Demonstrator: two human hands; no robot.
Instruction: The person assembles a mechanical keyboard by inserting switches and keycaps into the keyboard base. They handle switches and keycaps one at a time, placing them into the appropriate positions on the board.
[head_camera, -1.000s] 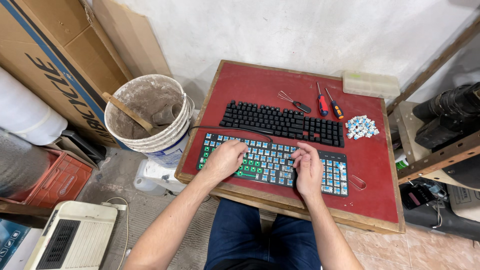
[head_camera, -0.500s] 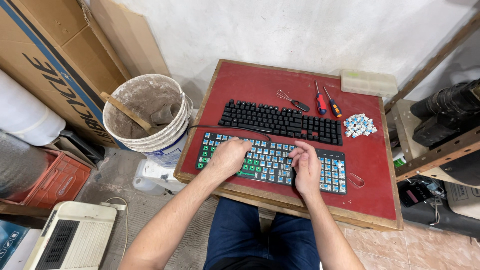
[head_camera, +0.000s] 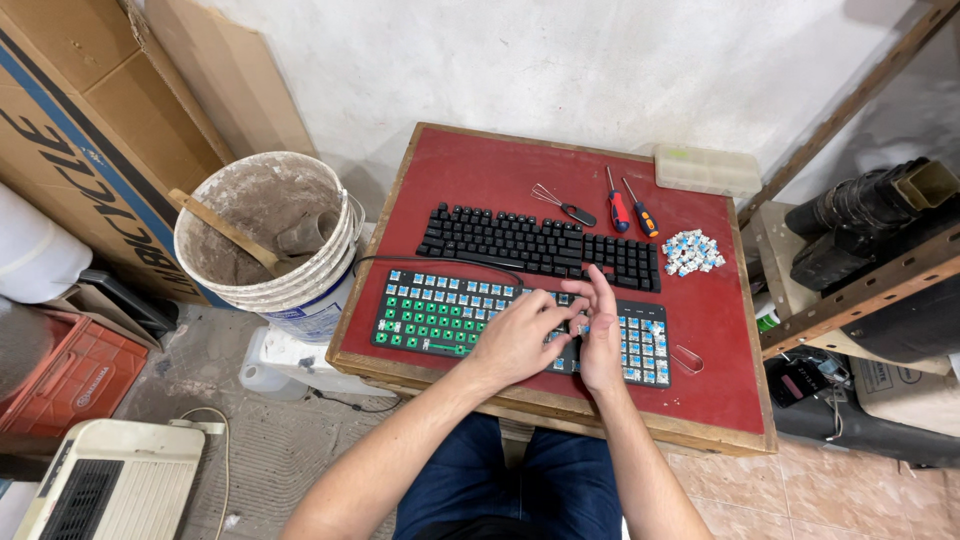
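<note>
My left hand (head_camera: 518, 340) and right hand (head_camera: 600, 335) rest on the bare keyboard (head_camera: 440, 315), fingertips meeting, pinching a small blue switch (head_camera: 583, 328). Beyond it: black keyboard (head_camera: 540, 243), loose switches (head_camera: 692, 252). Left of it: bucket (head_camera: 300, 285) holding a stick (head_camera: 225, 230).

Bare-switch keyboard (head_camera: 440, 315) at table (head_camera: 720, 400) front, keycapped keyboard (head_camera: 530, 240) behind it; screwdrivers (head_camera: 630, 210) and switch pile (head_camera: 693, 252) behind-right; bucket (head_camera: 270, 240) left of table.
</note>
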